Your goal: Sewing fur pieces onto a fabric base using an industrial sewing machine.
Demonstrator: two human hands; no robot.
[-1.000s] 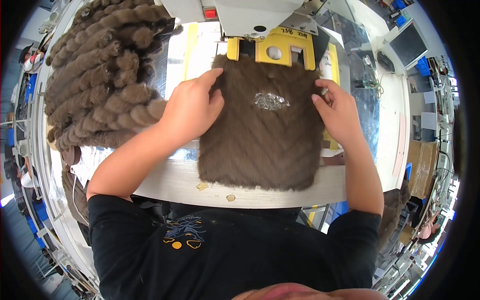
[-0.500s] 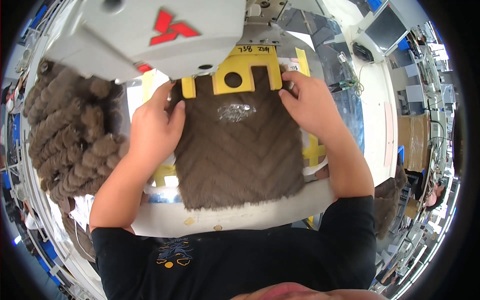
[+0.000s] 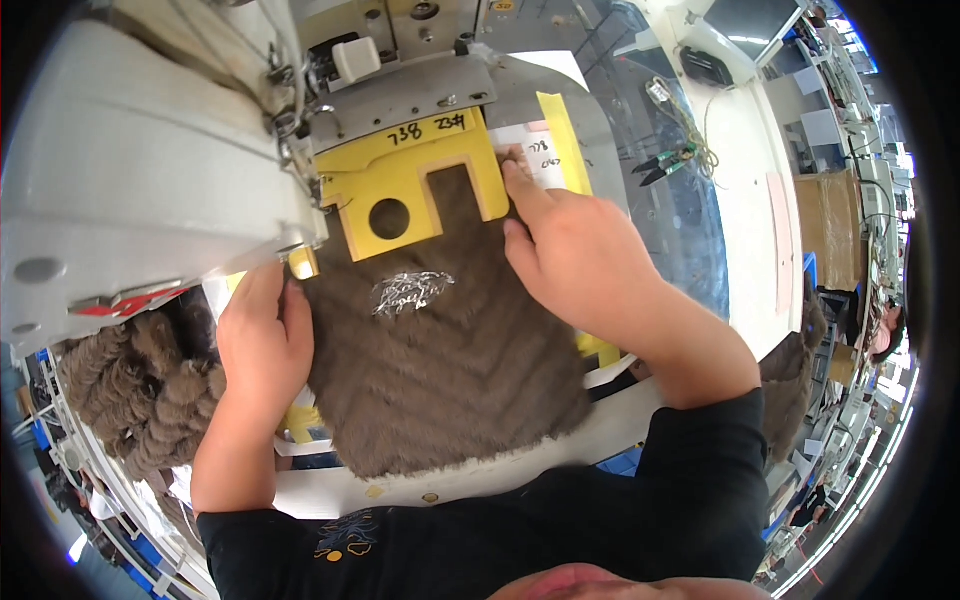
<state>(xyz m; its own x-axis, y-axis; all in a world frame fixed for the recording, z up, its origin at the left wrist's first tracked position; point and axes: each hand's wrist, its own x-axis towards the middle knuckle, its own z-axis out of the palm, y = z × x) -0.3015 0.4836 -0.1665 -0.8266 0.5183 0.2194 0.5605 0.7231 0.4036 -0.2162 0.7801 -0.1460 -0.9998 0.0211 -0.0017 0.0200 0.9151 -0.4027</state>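
A brown fur piece [image 3: 450, 370] with a chevron pattern lies under a yellow notched template [image 3: 400, 190] of a sewing machine. The template has a round hole and handwriting along its top band. A patch of shiny silvery threads [image 3: 412, 292] sits on the fur below it. My left hand [image 3: 265, 335] is closed at the fur's left edge, with fingertips partly hidden beneath the machine head [image 3: 150, 180]. On the other side, my right hand [image 3: 580, 255] has thumb and fingers closed on the fur's right edge, beside the template.
A heap of brown fur pieces [image 3: 145, 390] lies at the left. To the right are small snips [image 3: 665, 162] with cord, a monitor [image 3: 750, 25] and a cardboard box [image 3: 832, 220]. Yellow tape [image 3: 565, 140] runs along the machine's plate.
The view has shifted, so the machine head now stands further left and more of its needle area shows. Fur and template appear lower, further left and tilted. Both hands stay at the fur's edges.
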